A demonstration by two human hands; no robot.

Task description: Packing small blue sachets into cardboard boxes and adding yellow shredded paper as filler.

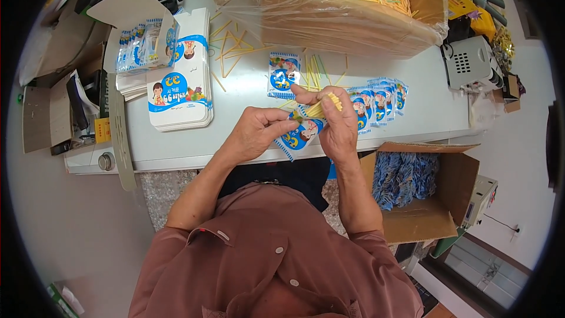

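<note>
Near the table's front edge, my left hand (257, 133) pinches the side of a small blue and white packet (306, 132) with a printed cartoon figure. My right hand (340, 126) is closed around a bundle of thin yellow sticks (321, 107), its thumb lying close to their ends. The bundle lies over the packet's upper part; whether its far ends are inside the packet I cannot tell. Just beyond my hands lies another flat packet (283, 75). Several loose yellow and green sticks (318, 73) lie beside it. To the right of my right hand, several packets (379, 103) overlap in a row.
A large plastic-lined carton (347, 20) full of pastel sticks stands at the back. On the left are stacked flat printed cartons (179, 91) and an open display box (144, 53) holding packets. Below the table's right edge, an open cardboard box (424, 218) contains many blue packets.
</note>
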